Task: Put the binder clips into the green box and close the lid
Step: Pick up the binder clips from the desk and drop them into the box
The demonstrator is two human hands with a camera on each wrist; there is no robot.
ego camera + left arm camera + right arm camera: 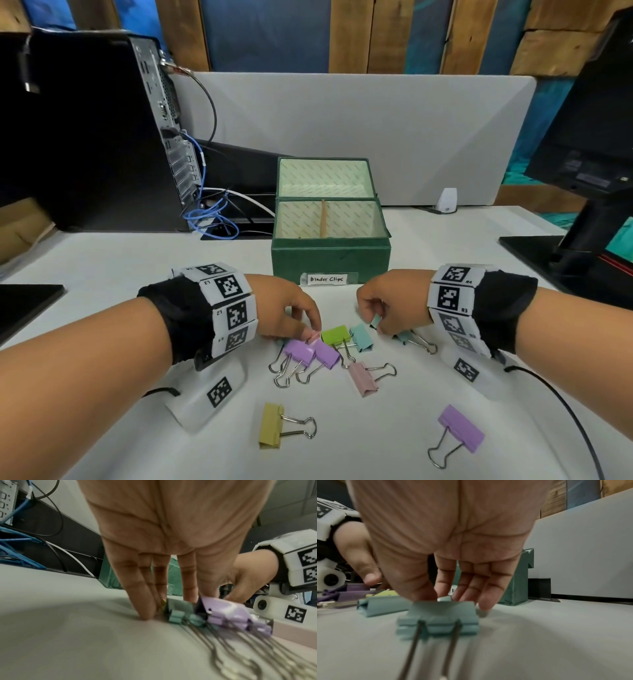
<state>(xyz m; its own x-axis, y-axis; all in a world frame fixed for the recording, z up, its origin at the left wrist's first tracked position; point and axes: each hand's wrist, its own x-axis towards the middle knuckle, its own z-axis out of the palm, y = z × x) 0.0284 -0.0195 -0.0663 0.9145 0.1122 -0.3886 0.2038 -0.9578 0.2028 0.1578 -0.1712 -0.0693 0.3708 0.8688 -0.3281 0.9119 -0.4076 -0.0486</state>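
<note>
This looks like an office, with a white desk (120,267), a black computer tower (102,137) with blue cables (209,219) plugged into its back, a gray desk divider (376,130), a monitor stand (582,219) and colorful binder clips (329,356).

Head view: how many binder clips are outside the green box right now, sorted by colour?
Purple clips: 3
Teal clips: 3
Pink clips: 2
Green clips: 1
Yellow clips: 1
Total: 10 showing; the left hand may hide more.
</note>
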